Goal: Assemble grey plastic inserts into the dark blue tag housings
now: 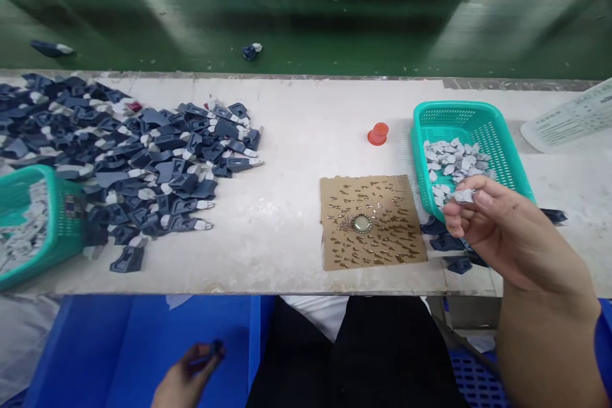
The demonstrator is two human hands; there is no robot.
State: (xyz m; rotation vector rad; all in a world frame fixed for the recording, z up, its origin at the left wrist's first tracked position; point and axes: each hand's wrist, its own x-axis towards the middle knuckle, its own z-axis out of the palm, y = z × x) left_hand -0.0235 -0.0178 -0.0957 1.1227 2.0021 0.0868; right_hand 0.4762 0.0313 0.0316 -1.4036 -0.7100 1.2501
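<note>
My right hand [530, 245] is raised at the near edge of a green basket [514, 159]. Its thumb and fingertips pinch a small light-grey plastic piece [463, 196]. More grey pieces [456, 159] of that sort lie in the basket. Low at the left, my left hand [186, 376] is over a blue bin [191, 325], its fingers closed on a small dark-blue piece [217, 347], slightly blurred. Between the hands on the bench lies a brown cardboard square [344, 191] dotted with shiny brown drops, with a round metal cap [362, 224] on it.
Many dark-blue parts with grey tips [157, 159] cover the left of the bench [296, 140]. A second green basket [62, 217] stands there. A red cup [379, 133] sits behind the cardboard. Beyond is a green conveyor belt [335, 38] carrying two loose parts. Some dark parts [459, 264] lie below my right hand.
</note>
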